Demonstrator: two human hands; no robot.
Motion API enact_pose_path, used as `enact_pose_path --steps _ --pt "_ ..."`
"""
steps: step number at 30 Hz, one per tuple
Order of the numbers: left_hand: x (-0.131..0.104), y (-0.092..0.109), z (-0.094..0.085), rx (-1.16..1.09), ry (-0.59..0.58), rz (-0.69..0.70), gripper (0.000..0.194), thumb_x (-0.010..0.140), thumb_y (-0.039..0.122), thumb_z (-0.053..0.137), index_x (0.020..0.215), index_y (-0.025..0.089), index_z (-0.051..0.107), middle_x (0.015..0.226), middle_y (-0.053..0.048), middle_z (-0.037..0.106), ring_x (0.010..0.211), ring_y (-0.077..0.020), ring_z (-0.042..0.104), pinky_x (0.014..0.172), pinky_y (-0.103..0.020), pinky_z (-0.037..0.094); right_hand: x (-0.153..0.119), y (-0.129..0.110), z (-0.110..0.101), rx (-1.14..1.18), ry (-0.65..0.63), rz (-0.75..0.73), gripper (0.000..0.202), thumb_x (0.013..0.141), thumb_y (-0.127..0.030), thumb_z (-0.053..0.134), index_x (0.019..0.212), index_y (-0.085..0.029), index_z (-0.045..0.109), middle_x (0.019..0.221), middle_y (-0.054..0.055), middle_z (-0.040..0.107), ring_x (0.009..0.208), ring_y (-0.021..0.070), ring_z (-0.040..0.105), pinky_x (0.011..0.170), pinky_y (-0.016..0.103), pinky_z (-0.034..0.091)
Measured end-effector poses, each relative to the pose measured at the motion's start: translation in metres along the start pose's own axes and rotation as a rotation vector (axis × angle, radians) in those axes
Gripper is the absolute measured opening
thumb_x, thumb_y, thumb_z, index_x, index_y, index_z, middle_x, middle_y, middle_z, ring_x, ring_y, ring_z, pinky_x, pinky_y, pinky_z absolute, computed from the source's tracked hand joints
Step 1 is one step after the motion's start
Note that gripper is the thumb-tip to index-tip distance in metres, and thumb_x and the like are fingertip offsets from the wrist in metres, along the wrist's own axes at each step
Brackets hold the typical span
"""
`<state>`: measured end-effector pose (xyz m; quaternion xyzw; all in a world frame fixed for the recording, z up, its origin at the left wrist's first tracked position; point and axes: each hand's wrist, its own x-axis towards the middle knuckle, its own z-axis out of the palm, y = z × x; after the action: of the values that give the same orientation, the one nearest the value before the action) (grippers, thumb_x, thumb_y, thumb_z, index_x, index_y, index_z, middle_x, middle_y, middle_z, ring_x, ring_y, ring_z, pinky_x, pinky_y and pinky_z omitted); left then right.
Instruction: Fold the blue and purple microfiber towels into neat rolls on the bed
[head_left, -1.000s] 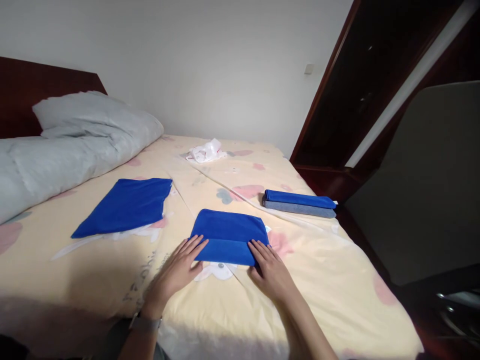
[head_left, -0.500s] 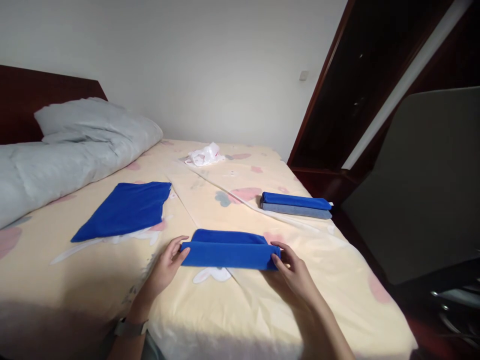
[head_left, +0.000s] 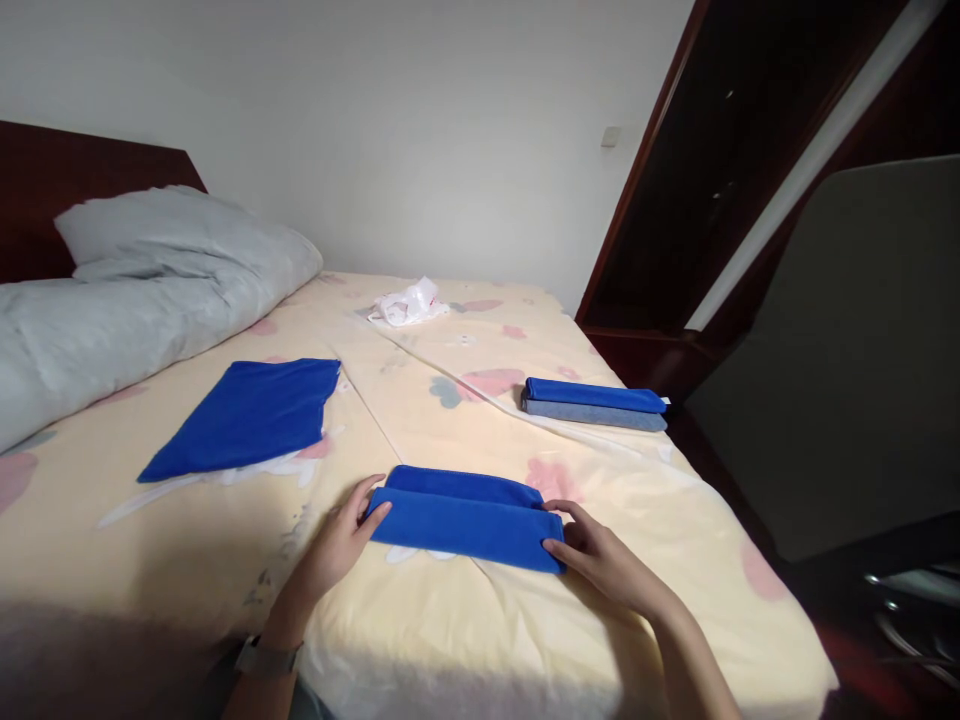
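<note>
A blue cloth (head_left: pixel 465 528), folded into a long strip with a rear flap showing behind it, lies on the bed near its front. My left hand (head_left: pixel 341 545) grips the strip's left end between thumb and fingers. At the other end, my right hand (head_left: pixel 596 550) pinches the right edge, thumb in front and fingers behind. Another blue cloth (head_left: pixel 247 415) is spread flat to the left. Further right, a folded blue cloth (head_left: pixel 596 394) rests against a folded grey-blue cloth (head_left: pixel 592 414).
The bed (head_left: pixel 675 560) has a patterned cream sheet. A grey quilt (head_left: pixel 150 290) is bunched at the left, and a crumpled white plastic bag (head_left: pixel 411 303) sits near the wall. A dark grey panel (head_left: pixel 862 360) stands beyond the right edge.
Both hands still hold the folded strip. Its right end has come lower and nearer with my right hand, so the strip now slants, and more of the rear flap shows.
</note>
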<state>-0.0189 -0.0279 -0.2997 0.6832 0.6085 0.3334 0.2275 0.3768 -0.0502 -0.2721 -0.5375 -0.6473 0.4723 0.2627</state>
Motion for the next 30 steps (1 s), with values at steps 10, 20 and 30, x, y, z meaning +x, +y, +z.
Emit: enact_pose_path --steps 10,20,30 --pt "0.0 0.004 -0.009 0.264 0.155 0.214 0.034 0.089 0.048 0.059 0.115 0.027 0.068 0.107 -0.008 0.071 0.104 -0.0286 0.064 0.097 -0.042 0.048 -0.004 -0.008 -0.001 -0.412 0.213 -0.136 0.038 0.085 -0.039 0.063 0.121 -0.03 0.061 0.117 0.008 0.065 0.108 0.0288 0.061 0.094 0.042 0.049" --pt "0.001 0.0 -0.008 -0.075 -0.152 0.163 0.048 0.079 0.022 0.06 0.127 0.028 0.062 0.137 -0.007 0.06 0.127 -0.027 0.056 0.105 -0.041 0.048 0.001 -0.014 0.012 -0.318 0.092 -0.242 0.052 0.075 -0.027 0.066 0.127 -0.026 0.063 0.126 0.008 0.065 0.111 0.0288 0.062 0.096 0.04 0.049" --pt "0.07 0.026 -0.009 -0.139 -0.122 -0.121 0.039 0.079 0.059 0.059 0.08 0.02 0.062 0.08 -0.005 0.07 0.085 -0.0278 0.066 0.074 -0.033 0.051 0.043 -0.006 0.01 -0.048 0.402 -0.096 0.045 0.094 -0.055 0.046 0.119 -0.021 0.061 0.112 0.009 0.072 0.104 0.0272 0.067 0.089 0.037 0.051"
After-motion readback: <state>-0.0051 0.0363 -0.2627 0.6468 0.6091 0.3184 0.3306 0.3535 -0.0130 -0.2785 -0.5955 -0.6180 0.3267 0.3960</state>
